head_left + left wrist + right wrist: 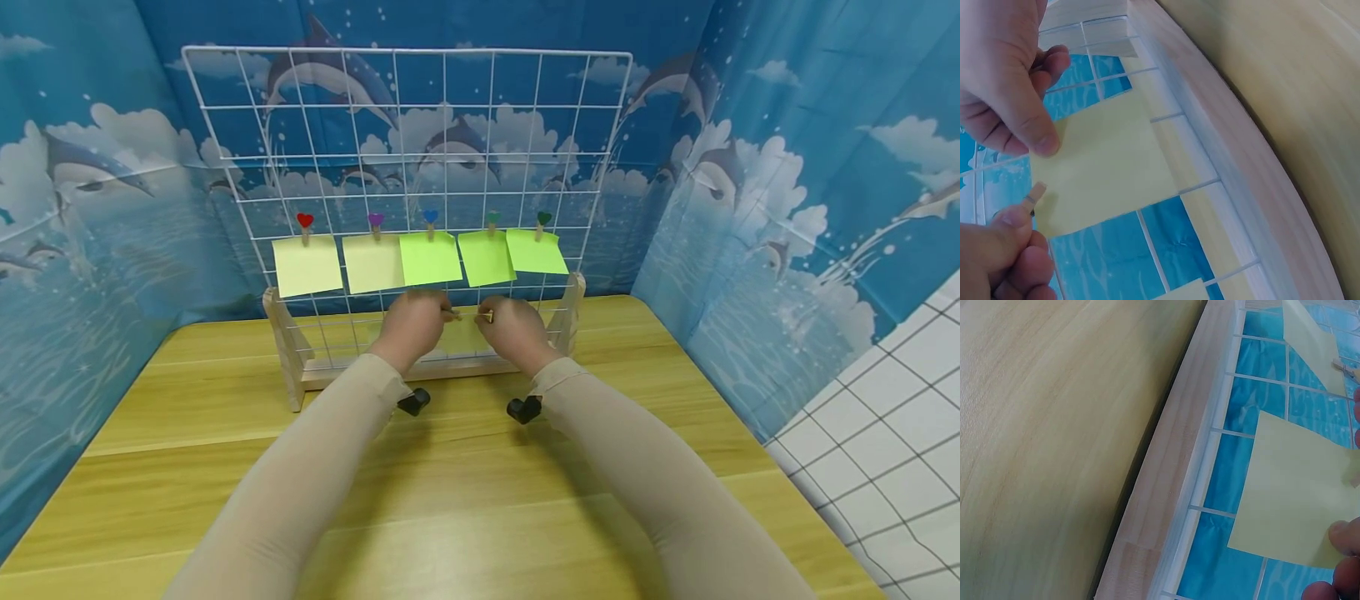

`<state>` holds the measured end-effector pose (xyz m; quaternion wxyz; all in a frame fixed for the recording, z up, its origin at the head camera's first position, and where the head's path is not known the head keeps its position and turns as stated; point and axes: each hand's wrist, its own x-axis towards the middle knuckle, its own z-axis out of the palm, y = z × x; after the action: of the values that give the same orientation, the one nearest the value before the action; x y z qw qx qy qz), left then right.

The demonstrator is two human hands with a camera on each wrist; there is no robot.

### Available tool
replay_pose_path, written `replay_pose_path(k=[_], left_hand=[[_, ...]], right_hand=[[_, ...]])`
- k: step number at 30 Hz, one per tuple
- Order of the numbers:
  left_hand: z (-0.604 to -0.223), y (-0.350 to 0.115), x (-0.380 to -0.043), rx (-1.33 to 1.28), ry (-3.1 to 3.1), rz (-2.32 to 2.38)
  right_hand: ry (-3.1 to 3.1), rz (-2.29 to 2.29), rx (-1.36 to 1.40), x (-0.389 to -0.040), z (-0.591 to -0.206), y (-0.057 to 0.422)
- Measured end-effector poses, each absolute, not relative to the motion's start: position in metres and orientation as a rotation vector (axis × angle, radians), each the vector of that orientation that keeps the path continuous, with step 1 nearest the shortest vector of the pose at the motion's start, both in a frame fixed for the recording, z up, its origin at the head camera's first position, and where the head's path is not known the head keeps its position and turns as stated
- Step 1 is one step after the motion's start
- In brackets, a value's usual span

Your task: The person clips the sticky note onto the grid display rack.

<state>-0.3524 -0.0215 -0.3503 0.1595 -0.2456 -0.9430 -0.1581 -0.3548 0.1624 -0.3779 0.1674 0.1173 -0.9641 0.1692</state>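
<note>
Between the two hands a pale yellow sticky note (462, 337) lies against the lower part of a white wire grid (445, 108). My left hand (412, 325) pinches a small wooden clothespin (1035, 195), whose tip is at the note's upper left corner. Whether the clothespin grips the note and the wire, I cannot tell. With thumb and fingers my right hand (517, 329) pinches the note's upper right corner; its thumb (1044, 137) lies over the paper in the left wrist view. Another pale note (1313, 347) hangs farther left on the grid.
Above the hands hangs a row of yellow and green notes (431, 260) under heart-topped clothespins (305, 223). The grid stands in a wooden base (330, 377) on a wood-grain table (465, 500). A dolphin-print curtain (750, 167) surrounds the back and sides.
</note>
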Motion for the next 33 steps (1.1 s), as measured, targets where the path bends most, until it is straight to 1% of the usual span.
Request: replay_pose_path(k=[20,33], left_hand=[[-0.352,-0.018,-0.352,-0.678,-2.666,-0.370],[-0.365,-0.021,-0.354,-0.643,-2.634,-0.623]], right_hand=[[-2.724,0.492,0.356,-0.354,-0.378,0.164],[-2.754,0.495,0.341,-0.354,-0.377,0.164]])
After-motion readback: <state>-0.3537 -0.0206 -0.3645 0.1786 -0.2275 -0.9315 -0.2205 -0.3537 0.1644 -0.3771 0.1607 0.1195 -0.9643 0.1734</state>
